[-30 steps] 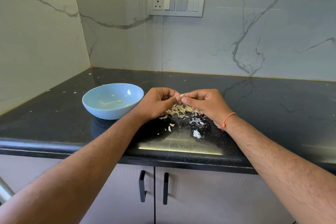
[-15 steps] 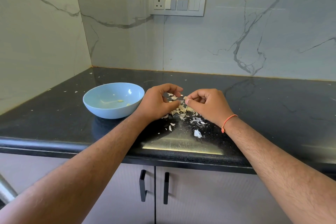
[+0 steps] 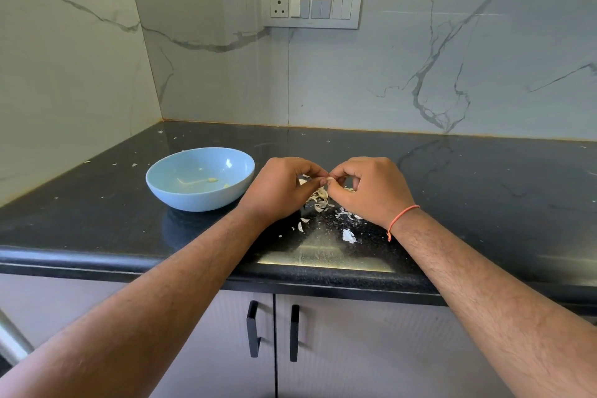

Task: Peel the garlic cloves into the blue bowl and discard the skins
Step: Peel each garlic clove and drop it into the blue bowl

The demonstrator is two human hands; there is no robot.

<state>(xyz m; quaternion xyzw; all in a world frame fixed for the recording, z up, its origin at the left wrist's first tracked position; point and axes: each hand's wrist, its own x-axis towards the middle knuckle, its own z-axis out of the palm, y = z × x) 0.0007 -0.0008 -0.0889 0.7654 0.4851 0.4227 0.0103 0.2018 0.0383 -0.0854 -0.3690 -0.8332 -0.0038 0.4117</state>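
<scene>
A small pale garlic clove [image 3: 330,179] is pinched between the fingertips of my left hand [image 3: 281,189] and my right hand [image 3: 371,191], which meet just above the black counter. Most of the clove is hidden by my fingers. Under and in front of my hands lies a scatter of white garlic skins [image 3: 319,200], with a larger flake [image 3: 349,235] nearer the counter's front. The blue bowl [image 3: 168,186] stands just left of my left hand and holds a few small pale bits of garlic.
The black counter [image 3: 484,203] runs into a corner with marble walls at left and back. Tiny skin flecks dot it around the bowl. A switch panel [image 3: 311,6] sits on the back wall. Cabinet doors with black handles [image 3: 253,328] are below the counter's edge.
My hands had drawn slightly apart half a second ago; now their fingertips are back together on the clove. The bowl has not moved.
</scene>
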